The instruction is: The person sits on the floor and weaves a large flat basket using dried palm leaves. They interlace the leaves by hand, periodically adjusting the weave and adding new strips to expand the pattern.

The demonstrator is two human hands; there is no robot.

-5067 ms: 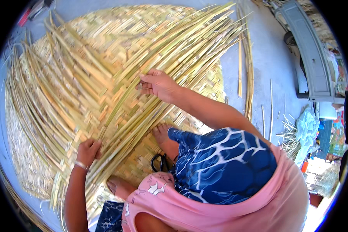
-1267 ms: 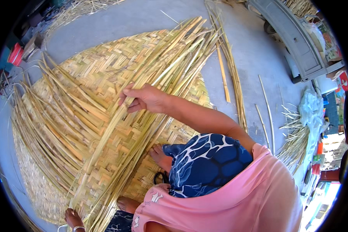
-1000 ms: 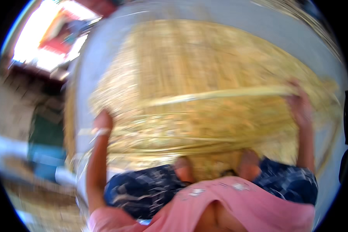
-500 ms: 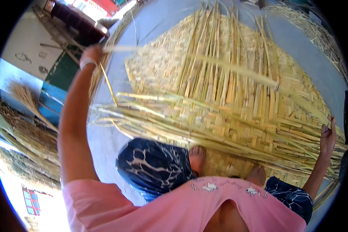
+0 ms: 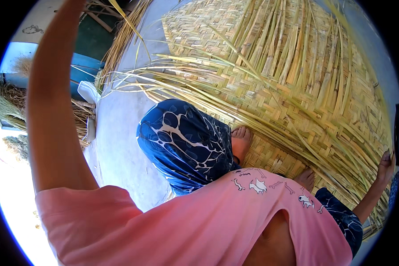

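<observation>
My left arm (image 5: pixel 53 102) reaches up past the top left edge, so the left hand itself is hidden. At the right rim, my right hand (image 5: pixel 387 166) has its fingers pinched together at the end of a long yellow-green cane strip (image 5: pixel 353 33). The strip is blurred and bows up along the right side, out at the top. Below and beside this hand lie long split strips (image 5: pixel 270 126), spread over a large woven mat (image 5: pixel 199 20). More strips (image 5: pixel 292 48) lie across the mat's far part.
My bare feet (image 5: pixel 241 141) rest on the mat's near edge, one knee (image 5: pixel 177 128) bent up. Smooth grey floor (image 5: pixel 115 142) lies to the left. Further left are a bundle of thin stalks (image 5: pixel 124 37), a white container (image 5: pixel 88 91) and heaped dry brush (image 5: pixel 13 99).
My left hand has risen out of view at the upper left. The strip has swung from across the mat to an arc at the right. The view has shifted; the right hand stays at the right rim.
</observation>
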